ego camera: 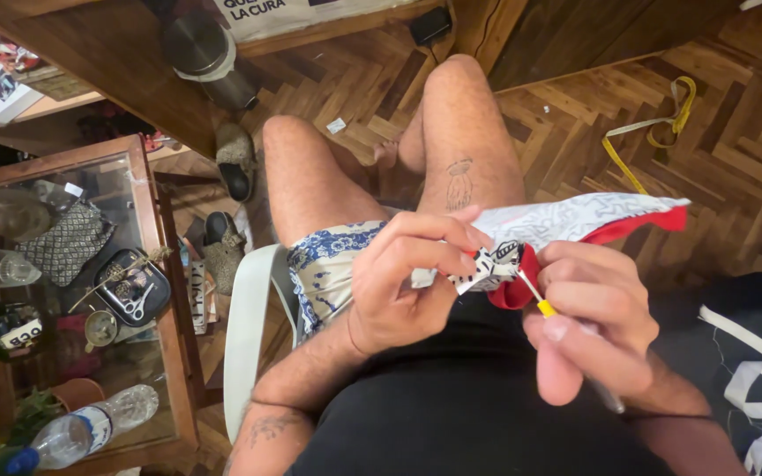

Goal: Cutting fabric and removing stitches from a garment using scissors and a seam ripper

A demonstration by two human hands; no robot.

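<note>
My left hand point(403, 278) pinches the folded edge of a white patterned fabric with a red lining point(575, 220), which stretches to the right over my lap. In my right hand point(597, 317) is a thin tool with a yellow collar point(545, 308); its metal tip pokes into the fabric at the red edge. Both hands meet just above my lap, over blue-and-white shorts point(324, 264) and a black shirt.
A glass-topped wooden side table point(165, 291) stands at the left with a small tray, pouch and clear plastic bottle point(90, 432). Slippers point(233, 163) lie on the herringbone wood floor. A yellow measuring tape point(654, 128) lies at the right. Black cloth with white straps point(751, 370) lies beside me.
</note>
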